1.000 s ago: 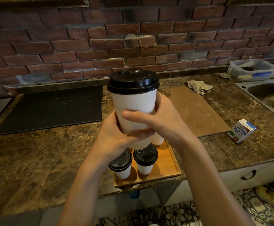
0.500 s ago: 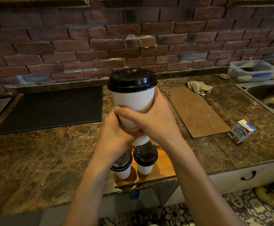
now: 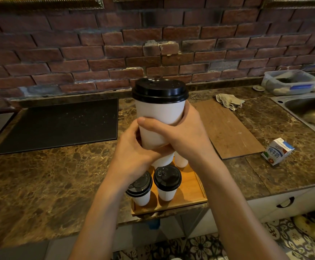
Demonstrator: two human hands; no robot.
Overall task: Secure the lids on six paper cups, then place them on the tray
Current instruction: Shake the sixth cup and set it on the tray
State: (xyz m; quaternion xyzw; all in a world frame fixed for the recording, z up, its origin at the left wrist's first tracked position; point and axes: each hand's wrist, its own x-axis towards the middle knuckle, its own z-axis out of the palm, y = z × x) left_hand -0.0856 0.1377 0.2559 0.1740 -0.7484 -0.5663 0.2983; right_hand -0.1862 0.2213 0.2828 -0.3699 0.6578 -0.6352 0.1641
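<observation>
The left grip (image 3: 134, 154) and right grip (image 3: 186, 134) both curl tightly round the lidded cup (image 3: 158, 111), held above the tray (image 3: 192, 186).

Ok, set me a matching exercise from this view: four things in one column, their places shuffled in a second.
Things:
1. white paper cup with black plastic lid
2. blue-and-white milk carton
3. crumpled grey cloth
4. orange wooden tray

Places:
A. at the far end of the brown board
B. at the front edge of the marble counter
C. gripped by left hand and right hand
D. on the counter, right of the board

Pairs: 1-C, 2-D, 3-A, 4-B.
</observation>
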